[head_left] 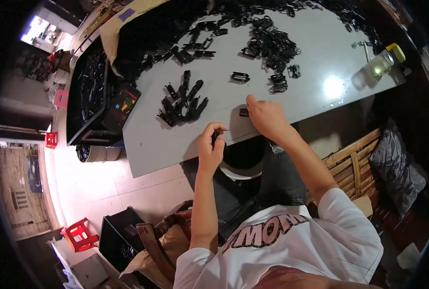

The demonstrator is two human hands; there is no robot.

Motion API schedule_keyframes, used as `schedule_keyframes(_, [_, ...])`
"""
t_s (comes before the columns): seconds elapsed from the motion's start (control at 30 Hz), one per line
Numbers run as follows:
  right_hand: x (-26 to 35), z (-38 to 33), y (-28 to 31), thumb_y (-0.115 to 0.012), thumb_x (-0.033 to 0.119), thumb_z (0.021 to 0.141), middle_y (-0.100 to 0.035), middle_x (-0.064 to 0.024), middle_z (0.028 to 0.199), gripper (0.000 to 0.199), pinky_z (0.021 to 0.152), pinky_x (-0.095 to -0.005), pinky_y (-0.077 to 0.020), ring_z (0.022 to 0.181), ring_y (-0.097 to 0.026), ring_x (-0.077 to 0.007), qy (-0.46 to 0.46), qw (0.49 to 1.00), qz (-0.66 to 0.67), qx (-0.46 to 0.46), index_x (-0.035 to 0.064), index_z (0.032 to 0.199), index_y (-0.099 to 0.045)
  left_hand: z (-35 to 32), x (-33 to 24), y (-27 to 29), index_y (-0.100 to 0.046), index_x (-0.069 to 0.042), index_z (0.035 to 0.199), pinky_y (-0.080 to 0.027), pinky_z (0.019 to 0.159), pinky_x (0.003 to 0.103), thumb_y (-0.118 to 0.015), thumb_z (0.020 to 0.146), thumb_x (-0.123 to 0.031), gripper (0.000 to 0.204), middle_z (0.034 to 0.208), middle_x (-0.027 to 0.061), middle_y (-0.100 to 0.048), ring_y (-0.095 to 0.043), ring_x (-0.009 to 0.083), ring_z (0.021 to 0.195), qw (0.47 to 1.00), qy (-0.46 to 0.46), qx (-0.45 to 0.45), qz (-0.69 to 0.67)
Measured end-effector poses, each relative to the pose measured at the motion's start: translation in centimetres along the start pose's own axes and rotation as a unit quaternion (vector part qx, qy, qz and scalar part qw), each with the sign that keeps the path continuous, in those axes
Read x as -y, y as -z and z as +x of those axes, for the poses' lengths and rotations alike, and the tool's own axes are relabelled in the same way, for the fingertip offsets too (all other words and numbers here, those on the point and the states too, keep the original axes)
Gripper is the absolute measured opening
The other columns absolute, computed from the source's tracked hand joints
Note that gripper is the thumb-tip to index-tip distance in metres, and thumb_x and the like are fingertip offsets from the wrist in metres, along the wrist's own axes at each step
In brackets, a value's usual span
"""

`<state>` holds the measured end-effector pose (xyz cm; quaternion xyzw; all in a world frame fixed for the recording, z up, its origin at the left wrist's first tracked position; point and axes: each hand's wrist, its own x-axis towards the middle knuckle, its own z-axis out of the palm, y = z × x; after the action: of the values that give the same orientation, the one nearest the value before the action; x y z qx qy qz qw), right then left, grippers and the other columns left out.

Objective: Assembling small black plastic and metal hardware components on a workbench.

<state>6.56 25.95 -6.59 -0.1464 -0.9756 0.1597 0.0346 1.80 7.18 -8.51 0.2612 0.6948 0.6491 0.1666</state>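
My right hand (pixel 268 117) is closed above the near part of the grey-white table, its fingers at a small black plastic clip-like piece (pixel 244 112) that sticks out on their left. Most of that grip is hidden by the back of the hand. My left hand (pixel 211 146) is curled at the table's front edge, thumb toward the fingers, with something dark between them too hidden to name. Beyond the hands lies one oblong black frame-shaped piece (pixel 240 76). Left of it stands a loose pile of slim black pieces (pixel 181 103).
Heaps of black pieces (pixel 272 45) spread over the table's far side. A clear jar (pixel 381 63) with a yellow lid lies at the right. A black bin (pixel 86 96) adjoins the left edge. Below the front edge, a round container (pixel 241 164) sits between my legs.
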Motion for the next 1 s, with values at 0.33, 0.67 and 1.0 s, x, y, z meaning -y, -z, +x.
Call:
schedule_keyframes(0.33, [-2.0,8.6,0.2,-0.063,0.011,0.078,-0.055,-0.0106,0.098,0.036,0.069,-0.0386,-0.0496,0.082,-0.057,-0.0297,0.154,0.982,-0.034,-0.109,0.0090,0.113,-0.055,2.3,-1.1,1.2,-0.055,-0.013,0.109,-0.048,0.071,0.036,-0.064,0.080,-0.017,0.031,0.108,0.0054,-0.051,-0.059,0.0259,0.091,0.869,-0.013,-0.200,0.453])
schedule_keyframes(0.67, [-3.2,0.2,-0.5,-0.067,0.005,0.075,-0.057,-0.0124,0.091,0.028,0.070,-0.0345,-0.0475,0.083,-0.057,-0.0289,0.042,0.969,0.109,-0.216,0.0020,0.102,-0.059,2.2,0.0,0.7,-0.056,-0.009,0.103,-0.048,0.069,0.036,-0.062,0.080,-0.014,0.024,0.091,0.0061,-0.061,-0.062,0.0253,0.079,0.866,-0.051,-0.213,0.449])
schedule_keyframes(1.0, [0.1,-0.3,-1.4,-0.068,0.005,0.071,-0.057,-0.0104,0.092,0.028,0.070,-0.0352,-0.0479,0.084,-0.057,-0.0295,0.131,0.962,0.162,-0.175,0.0038,0.098,-0.060,1.7,-0.2,0.3,-0.063,-0.001,0.093,-0.044,0.058,0.022,-0.062,0.086,-0.013,0.014,0.077,0.0017,-0.061,-0.055,0.0069,0.067,0.980,0.011,-0.142,0.136])
